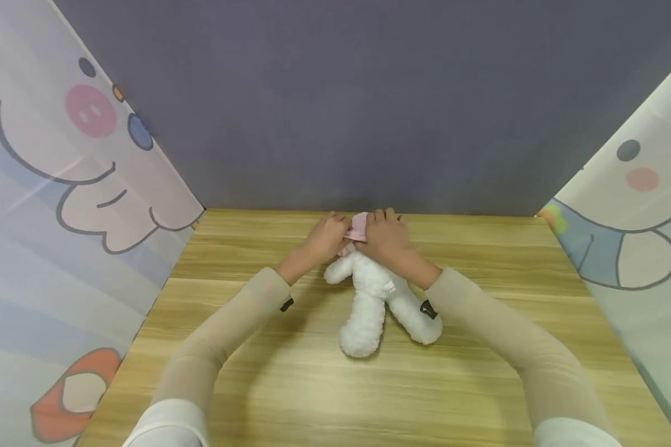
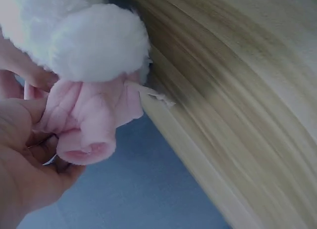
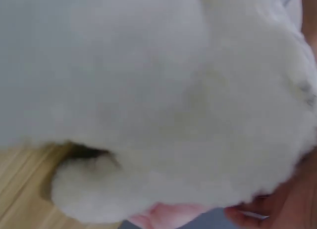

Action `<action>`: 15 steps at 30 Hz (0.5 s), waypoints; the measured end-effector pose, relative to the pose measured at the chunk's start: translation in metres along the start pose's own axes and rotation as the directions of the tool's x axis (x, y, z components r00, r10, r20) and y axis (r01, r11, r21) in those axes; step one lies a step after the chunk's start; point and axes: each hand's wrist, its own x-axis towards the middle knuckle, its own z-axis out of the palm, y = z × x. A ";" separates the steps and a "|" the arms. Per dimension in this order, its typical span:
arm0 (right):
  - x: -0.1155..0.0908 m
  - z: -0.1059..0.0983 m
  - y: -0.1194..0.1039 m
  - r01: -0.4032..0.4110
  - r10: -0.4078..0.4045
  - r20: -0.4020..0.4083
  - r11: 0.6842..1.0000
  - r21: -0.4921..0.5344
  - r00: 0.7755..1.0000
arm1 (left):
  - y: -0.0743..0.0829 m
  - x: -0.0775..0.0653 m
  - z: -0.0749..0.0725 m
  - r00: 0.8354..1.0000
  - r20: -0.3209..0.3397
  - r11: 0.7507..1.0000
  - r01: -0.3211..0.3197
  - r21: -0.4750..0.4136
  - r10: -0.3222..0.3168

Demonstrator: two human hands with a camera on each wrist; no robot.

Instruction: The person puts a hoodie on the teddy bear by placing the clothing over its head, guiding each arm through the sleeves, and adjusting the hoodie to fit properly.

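Note:
A white plush toy [image 1: 371, 287] lies on the wooden table, legs toward me and a small tag on its body. Pink doll clothing [image 1: 359, 225] with a sleeve-like tube covers its far end, near the table's back edge. My left hand [image 1: 327, 237] pinches this clothing on the left, thumb and fingers around the fabric in the left wrist view. On the other side, my right hand [image 1: 388, 237] grips the clothing with bent fingers. White fur fills most of the right wrist view, with the right fingers [image 3: 247, 216] at its lower right. The toy's head is hidden.
The wooden table [image 1: 291, 385] ends at a dark grey panel [image 1: 335, 105] just beyond my hands. Cartoon-printed curtains [image 1: 22, 267] hang along both sides. A thin pale string [image 2: 153, 94] hangs from the pink fabric over the table's edge.

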 end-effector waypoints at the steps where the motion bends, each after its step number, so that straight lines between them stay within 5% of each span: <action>1: 0.002 0.003 0.000 0.001 -0.001 -0.014 1.000 -0.001 1.000 | 0.000 -0.001 0.001 1.000 -0.009 0.999 -0.009 -0.034 0.009; 5: 0.011 0.014 0.006 -0.018 0.018 -0.104 1.000 -0.004 0.994 | 0.006 -0.008 0.007 0.995 -0.070 0.980 -0.089 -0.178 0.077; 9: 0.017 0.020 0.014 -0.032 0.027 -0.151 0.999 -0.034 0.988 | 0.016 -0.014 0.013 0.985 -0.082 0.977 -0.159 -0.143 0.149; 12: 0.018 0.018 0.017 0.033 -0.031 -0.128 0.999 0.010 0.991 | 0.019 -0.017 0.014 0.999 -0.022 0.998 -0.037 -0.048 0.036; 15: 0.016 0.011 0.024 0.191 -0.176 -0.095 0.964 0.186 0.980 | 0.017 -0.017 0.013 0.990 0.051 0.991 0.132 0.037 -0.133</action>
